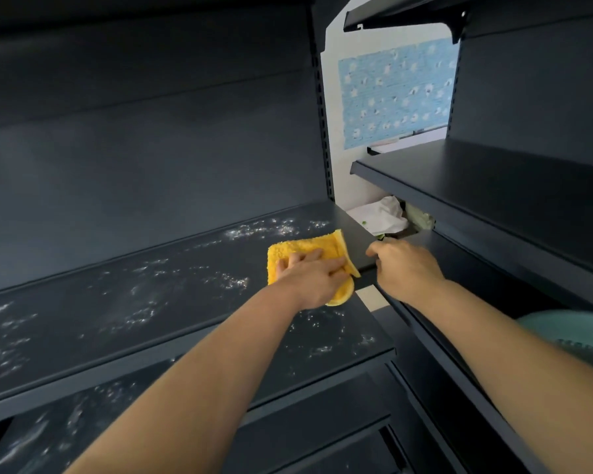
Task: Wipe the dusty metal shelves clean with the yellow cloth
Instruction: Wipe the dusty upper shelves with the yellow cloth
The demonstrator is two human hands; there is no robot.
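- Dark metal shelf (83, 323) fills your view, white dust scattered across its left and middle stretches.
- Your left hand (314, 277) lies flat, fingers spread, pressing down on the yellow cloth (300, 249) — the cloth sits on the shelf near its right end, one corner folded up.
- Your right hand (404, 265) curls over the shelf's right edge, gripping bare metal just beside the cloth.
- Further right, a second shelf unit (493, 186) — crumpled white material (384, 215) shows in the gap between the units.
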